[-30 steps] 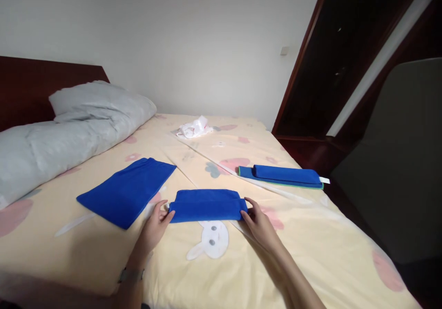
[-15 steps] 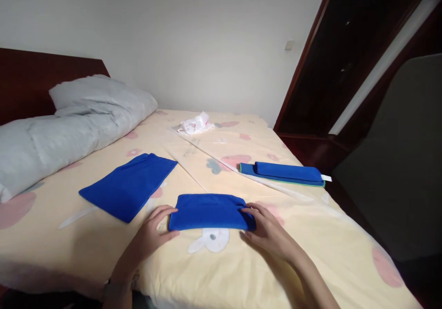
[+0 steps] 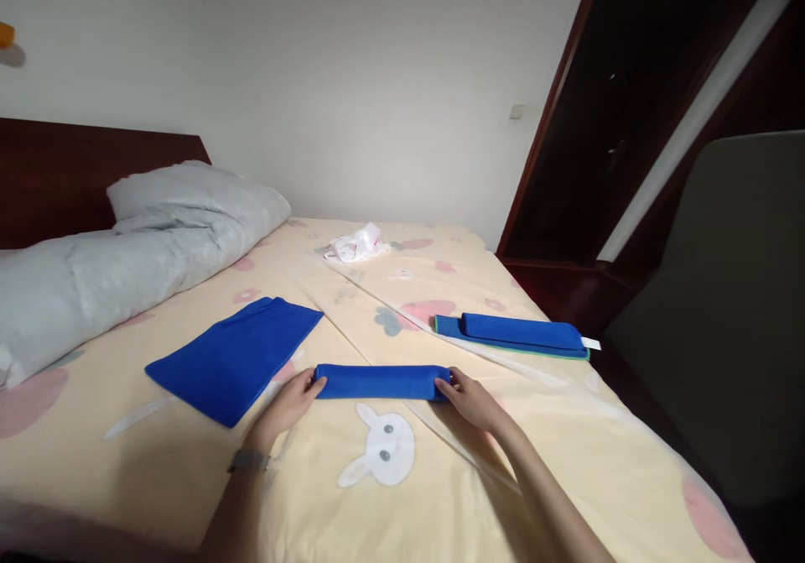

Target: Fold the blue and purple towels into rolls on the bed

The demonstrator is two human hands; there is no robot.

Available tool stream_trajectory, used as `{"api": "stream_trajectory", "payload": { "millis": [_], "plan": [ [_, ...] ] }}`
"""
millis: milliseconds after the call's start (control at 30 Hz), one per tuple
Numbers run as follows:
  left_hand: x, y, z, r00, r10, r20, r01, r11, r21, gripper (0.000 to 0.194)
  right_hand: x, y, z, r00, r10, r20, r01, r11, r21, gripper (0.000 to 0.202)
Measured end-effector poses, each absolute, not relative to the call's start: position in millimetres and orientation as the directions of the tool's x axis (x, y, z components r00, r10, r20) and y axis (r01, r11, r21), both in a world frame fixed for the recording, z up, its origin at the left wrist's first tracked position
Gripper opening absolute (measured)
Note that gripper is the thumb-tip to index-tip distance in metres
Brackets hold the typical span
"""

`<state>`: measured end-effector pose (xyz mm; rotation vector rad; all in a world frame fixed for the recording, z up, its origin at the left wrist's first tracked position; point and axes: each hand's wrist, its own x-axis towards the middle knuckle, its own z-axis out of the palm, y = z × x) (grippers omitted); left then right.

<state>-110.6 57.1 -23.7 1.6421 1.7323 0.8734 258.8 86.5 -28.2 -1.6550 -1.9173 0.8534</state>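
A blue cloth [image 3: 381,382], folded into a narrow strip, lies across the bed in front of me. My left hand [image 3: 294,401] pinches its left end, thumb on the near side. At the right end, my right hand [image 3: 467,397] grips the strip the same way, fingers behind it. Left of the strip a second blue cloth [image 3: 234,360] lies flat in a rough four-sided shape. Further right, a folded blue cloth [image 3: 521,334] with green edging and a white tag rests near the bed's far right side.
The patterned bedsheet [image 3: 377,513] shows a white rabbit print below the strip. A grey quilt [image 3: 157,240] is heaped along the left by the dark headboard [image 3: 94,160]. A crumpled white plastic bag [image 3: 356,243] lies at the back. The bed's edge falls away at right.
The cloth between my hands has gone from a wider folded piece to a narrow strip, folded away from me. Both hands have closed on its ends. The view has tilted up slightly.
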Motion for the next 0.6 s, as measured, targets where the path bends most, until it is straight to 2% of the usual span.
{"api": "stream_trajectory", "payload": {
  "millis": [200, 300, 367, 433, 600],
  "plan": [
    [-104, 85, -27, -0.176, 0.983, -0.044, 0.655, 0.150, 0.740, 0.034, 245, 108, -42, 0.028, 0.999, -0.044, 0.779, -0.049, -0.625, 0.030],
    [-101, 92, -34, -0.266, 0.954, -0.136, 0.511, 0.259, 0.819, 0.041, 240, 114, -51, 0.063, 0.997, -0.043, 0.733, -0.075, -0.676, 0.030],
    [-99, 95, -34, -0.300, 0.943, -0.140, 0.383, 0.254, 0.888, 0.047, 239, 119, -55, 0.060, 0.997, -0.058, 0.660, -0.083, -0.747, 0.029],
    [-96, 95, -31, -0.323, 0.939, -0.114, 0.329, 0.224, 0.917, 0.049, 239, 123, -56, 0.050, 0.997, -0.053, 0.551, -0.072, -0.831, 0.027],
    [-76, 87, -6, -0.321, 0.947, -0.024, 0.196, 0.091, 0.976, 0.044, 253, 125, -36, 0.165, 0.978, 0.129, 0.269, 0.082, -0.960, 0.032]
  ]
}}
